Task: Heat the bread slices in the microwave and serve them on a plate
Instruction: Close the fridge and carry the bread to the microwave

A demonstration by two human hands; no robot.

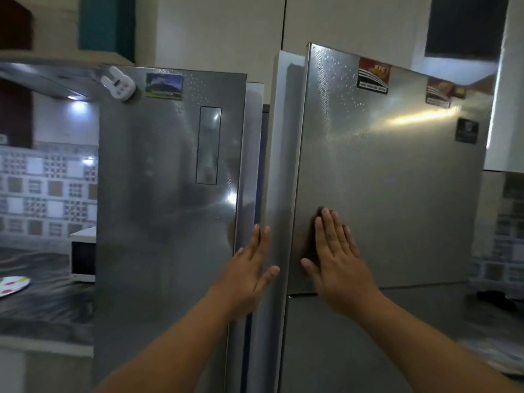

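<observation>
A steel two-door fridge fills the view. Its left door (170,194) and right door (391,177) both stand slightly ajar, with a gap between them. My left hand (249,268) lies flat with straight fingers at the inner edge of the left door. Flat against the right door near its lower edge is my right hand (337,259), fingers straight. A white microwave (82,258) stands on the counter at the left, partly hidden by the left door. A white plate (12,285) with coloured marks lies on the dark counter (48,310). No bread is visible.
Magnets and stickers dot the doors: a white rabbit (118,85), a landscape picture (164,85), a red sticker (373,75). A lower fridge door (368,344) sits under the right one. Patterned wall tiles (42,191) back the counter.
</observation>
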